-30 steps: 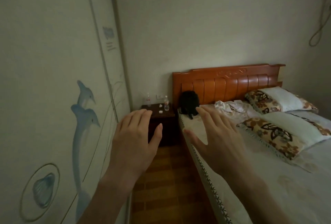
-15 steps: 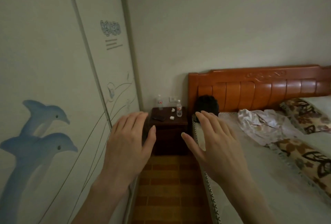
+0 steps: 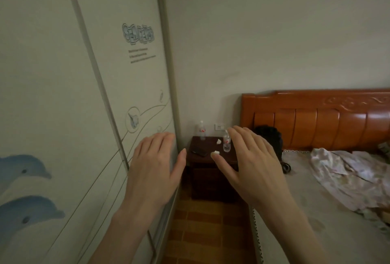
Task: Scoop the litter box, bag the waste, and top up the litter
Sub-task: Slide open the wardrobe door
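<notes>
Litter box: I can't find it anywhere in view; no scoop, bag or litter sack shows either, so I can't say which way it lies from either grip or how its long axis runs.
Left hand (image 3: 153,168): raised in front of me, palm away, fingers spread and flat. The grip is empty and slack, holding nothing. It hangs just in front of the wardrobe door (image 3: 63,94), and I can't tell whether it touches it.
Right hand (image 3: 251,162): same pose, spread flat and empty, over the near edge of the bed (image 3: 316,211).
Nearer hand: I can't judge that with the box unseen; the two are level with each other and close together.
Step, as I read it: the task hasn't started. I'm in a bedroom with both grips free, so I'd guess the next thing is to look for the box, not to reach.
Ahead: a dark nightstand (image 3: 211,154) in the corner between wardrobe and headboard (image 3: 316,120), seen in the gap between my hands. On its tabletop stand two bottles (image 3: 226,144), a dark flat thing and small white scraps.
Bed: a black object (image 3: 270,139) against the headboard, rumpled cloth (image 3: 348,170) to the right.
Floor (image 3: 206,232): a narrow strip of brown tile runs between wardrobe and bed, with nothing on the part I can see.
</notes>
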